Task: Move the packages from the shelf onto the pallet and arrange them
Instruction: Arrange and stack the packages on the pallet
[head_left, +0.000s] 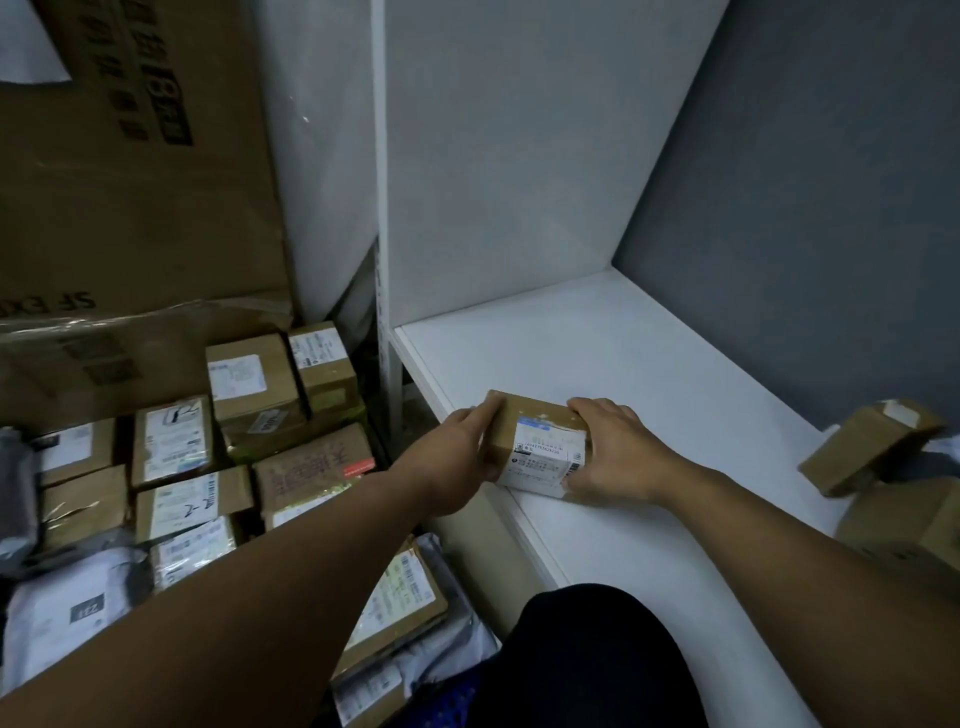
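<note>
A small brown box (537, 441) with a white label is set at the shelf's (649, 364) front edge. Labelled parcels (208, 467) are packed in rows lower left.

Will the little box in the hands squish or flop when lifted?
Probably not: the box is cardboard with crisp edges, so likely stiff. It fits between the left hand and right hand, so probably light. Flat sides shouldn't roll.

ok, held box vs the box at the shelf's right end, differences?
The left hand and right hand grip the held box; the right-end box lies untouched. Held box sits level, right-end box tilted. Held box shows a large white label, right-end box a small one. Both brown cardboard.
</note>
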